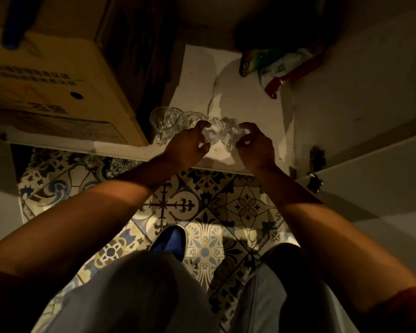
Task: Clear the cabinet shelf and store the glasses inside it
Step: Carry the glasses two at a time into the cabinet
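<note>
Several clear cut-glass glasses (pixel 171 121) stand in a row near the front edge of the white cabinet shelf (pixel 238 104). My left hand (pixel 187 147) and my right hand (pixel 256 146) both reach onto the shelf and grip the rightmost glasses (pixel 222 132) between their fingertips. These glasses sit low over the shelf; whether they touch it I cannot tell. The two glasses further left stand free, beside the cardboard box.
A large cardboard box (pixel 58 87) fills the shelf's left side. Colourful snack bags (pixel 274 66) lie at the back right. The open cabinet door (pixel 370 169) with hinges (pixel 316 164) stands at the right. Patterned floor tiles (pixel 202 212) and my blue shoe (pixel 169 241) lie below.
</note>
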Demonstrator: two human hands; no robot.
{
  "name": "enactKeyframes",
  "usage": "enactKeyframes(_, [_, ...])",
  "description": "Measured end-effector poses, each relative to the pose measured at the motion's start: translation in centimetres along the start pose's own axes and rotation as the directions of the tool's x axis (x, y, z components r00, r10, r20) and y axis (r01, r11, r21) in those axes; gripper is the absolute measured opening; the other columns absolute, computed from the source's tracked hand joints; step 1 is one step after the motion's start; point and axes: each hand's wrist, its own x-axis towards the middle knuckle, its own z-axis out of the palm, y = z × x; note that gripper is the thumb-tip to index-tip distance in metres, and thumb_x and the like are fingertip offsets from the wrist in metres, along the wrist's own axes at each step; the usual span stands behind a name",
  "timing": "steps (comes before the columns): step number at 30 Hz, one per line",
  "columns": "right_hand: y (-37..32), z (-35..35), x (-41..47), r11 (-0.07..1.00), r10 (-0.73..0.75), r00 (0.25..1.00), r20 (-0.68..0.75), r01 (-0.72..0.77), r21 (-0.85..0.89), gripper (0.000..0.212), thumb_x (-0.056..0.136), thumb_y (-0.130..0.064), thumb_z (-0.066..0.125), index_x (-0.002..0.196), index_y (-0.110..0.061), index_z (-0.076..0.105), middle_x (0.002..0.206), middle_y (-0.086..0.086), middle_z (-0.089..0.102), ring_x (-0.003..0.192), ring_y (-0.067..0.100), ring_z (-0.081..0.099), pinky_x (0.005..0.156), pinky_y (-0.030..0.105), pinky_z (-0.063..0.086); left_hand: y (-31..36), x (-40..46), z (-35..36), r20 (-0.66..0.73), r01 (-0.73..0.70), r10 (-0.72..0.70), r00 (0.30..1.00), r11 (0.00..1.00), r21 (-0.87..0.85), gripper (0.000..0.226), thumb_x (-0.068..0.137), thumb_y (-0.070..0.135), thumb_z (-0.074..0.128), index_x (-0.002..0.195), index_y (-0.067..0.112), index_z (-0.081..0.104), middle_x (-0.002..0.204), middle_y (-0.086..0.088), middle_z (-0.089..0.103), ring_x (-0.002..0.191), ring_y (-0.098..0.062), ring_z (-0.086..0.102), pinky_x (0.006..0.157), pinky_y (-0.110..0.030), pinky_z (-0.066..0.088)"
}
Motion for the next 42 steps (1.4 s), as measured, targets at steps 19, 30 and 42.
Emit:
enactKeyframes(19, [-7.3,-12.5,-5.6,0.927,-0.298,0.929,-0.219,0.336,0.166,0.043,0.094,-0.021,0.067,0.135,-0.013,0.06,0.136,0.01,0.062,0.125,0.029,0.057,0.106,0.04,0.047,7.4,-2.7,-12.2,-0.274,-0.206,0.234,0.933,0.97,0.129,0.048,0.097,0.034,0.06,0.138,0.012,0.052,0.134,-0.013,0.057,0.124,-0.032,0.052,0.1,-0.032,0.039])
enactKeyframes(30, [-11.7,-17.9,-6.0,0.879,-0.359,0.879,-0.313,0.431,0.204,0.051,0.093,-0.026,0.071,0.141,-0.013,0.056,0.144,0.009,0.055,0.132,0.025,0.052,0.109,0.046,0.044,11.7,-1.2,-17.5,-0.377,-0.283,0.316,0.871,0.949,0.139,0.053,0.099,0.041,0.049,0.142,0.011,0.049,0.144,-0.015,0.05,0.133,-0.026,0.042,0.107,-0.025,0.029])
enactKeyframes(42, [-15.0,-24.1,-7.7,0.929,-0.272,0.922,-0.275,0.326,0.175,0.058,0.095,-0.032,0.066,0.149,-0.022,0.047,0.157,0.005,0.04,0.145,0.023,0.037,0.114,0.045,0.039,17.6,-0.9,-22.8,-0.381,-0.317,0.342,0.859,0.94,0.129,0.059,0.101,0.049,0.037,0.144,0.01,0.047,0.142,-0.015,0.051,0.134,-0.031,0.044,0.112,-0.033,0.031])
